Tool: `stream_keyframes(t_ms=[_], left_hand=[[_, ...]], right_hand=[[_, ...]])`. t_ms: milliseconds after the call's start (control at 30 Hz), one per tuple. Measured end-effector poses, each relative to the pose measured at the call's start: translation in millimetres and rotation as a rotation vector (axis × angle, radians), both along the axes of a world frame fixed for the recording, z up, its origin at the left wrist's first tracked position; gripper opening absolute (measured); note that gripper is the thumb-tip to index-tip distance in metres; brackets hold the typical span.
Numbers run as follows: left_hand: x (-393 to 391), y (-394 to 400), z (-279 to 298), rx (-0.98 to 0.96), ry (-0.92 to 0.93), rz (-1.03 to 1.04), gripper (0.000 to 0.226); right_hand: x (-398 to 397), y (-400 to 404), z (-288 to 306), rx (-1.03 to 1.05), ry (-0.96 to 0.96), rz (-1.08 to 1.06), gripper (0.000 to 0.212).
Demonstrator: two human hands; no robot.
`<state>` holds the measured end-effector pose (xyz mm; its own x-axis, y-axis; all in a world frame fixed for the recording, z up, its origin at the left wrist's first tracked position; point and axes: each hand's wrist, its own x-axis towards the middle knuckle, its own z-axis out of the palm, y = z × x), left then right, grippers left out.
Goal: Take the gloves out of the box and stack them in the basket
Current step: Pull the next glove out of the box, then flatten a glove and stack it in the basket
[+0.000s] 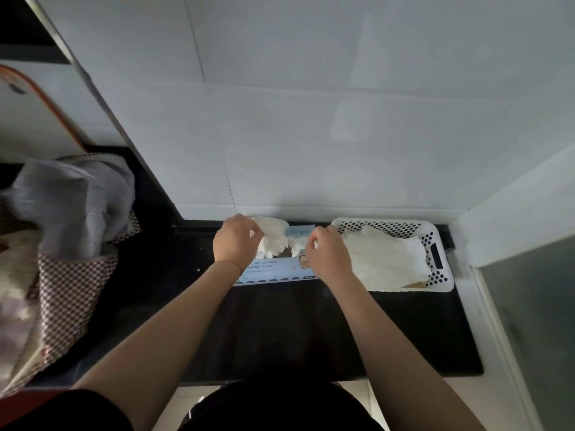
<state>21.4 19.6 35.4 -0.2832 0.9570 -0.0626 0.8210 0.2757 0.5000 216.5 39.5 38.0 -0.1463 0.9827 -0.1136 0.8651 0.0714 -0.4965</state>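
Your left hand (pixel 235 241) and right hand (pixel 326 253) each pinch one white glove (pixel 273 241) above the box (pixel 273 270); the basket (pixel 435 244) to the right holds stacked gloves (pixel 385 262).

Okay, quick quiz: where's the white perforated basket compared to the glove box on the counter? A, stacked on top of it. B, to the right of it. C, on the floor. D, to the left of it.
B: the white perforated basket sits on the black counter to the right of the glove box, already holding white gloves, while both hands work over the box.
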Motion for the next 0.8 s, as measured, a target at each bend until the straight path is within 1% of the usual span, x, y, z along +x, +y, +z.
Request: stream_keyframes(t_ms=[100,167,233,300,400,500,567,633,700,733,767,800], left_hand=[[-2.4,5.8,12.9,0.107,0.014,-0.111,0.024],[-0.7,9.7,25.5,0.136,0.011,-0.150,0.027],[1.7,14.2,41.5,0.125,-0.017,-0.140,0.026],[3.4,18.8,56.9,0.116,-0.089,-0.100,0.022],[3.5,28.2,72.0,0.120,-0.324,0.015,0.018],[4.8,37.9,78.3,0.095,-0.623,0.175,0.025],[7.3,40.8,82.3,0.055,-0.877,0.265,0.024],[8.6,39.6,86.3,0.006,-1.132,0.324,0.022],[8.1,38.1,86.4,-0.017,-1.310,0.341,0.020],[8.1,37.2,85.3,-0.021,-1.362,0.339,0.020],[8.0,36.5,83.7,-0.024,-1.384,0.335,0.020],[7.7,35.6,82.2,-0.026,-1.386,0.334,0.020]], right_hand=[[-6.2,1.6,8.5,-0.006,0.036,-0.023,0.010],[-10.6,3.2,14.5,-0.004,0.059,-0.025,0.012],[-14.3,5.3,21.6,0.006,0.090,-0.027,0.011],[-17.1,6.6,32.5,0.042,0.159,-0.031,0.010],[-21.0,7.9,50.1,0.080,0.321,-0.081,0.016],[-24.9,5.8,67.1,-0.004,0.542,-0.179,0.029],[-24.4,5.1,76.7,-0.083,0.613,-0.173,0.035],[-24.3,5.3,81.6,-0.216,0.610,-0.130,0.042],[-25.0,6.4,79.7,-0.417,0.650,-0.145,0.056],[-24.5,6.7,76.5,-0.521,0.699,-0.161,0.060],[-23.3,7.0,71.7,-0.613,0.765,-0.174,0.058],[-21.6,6.7,67.3,-0.675,0.842,-0.190,0.050]])
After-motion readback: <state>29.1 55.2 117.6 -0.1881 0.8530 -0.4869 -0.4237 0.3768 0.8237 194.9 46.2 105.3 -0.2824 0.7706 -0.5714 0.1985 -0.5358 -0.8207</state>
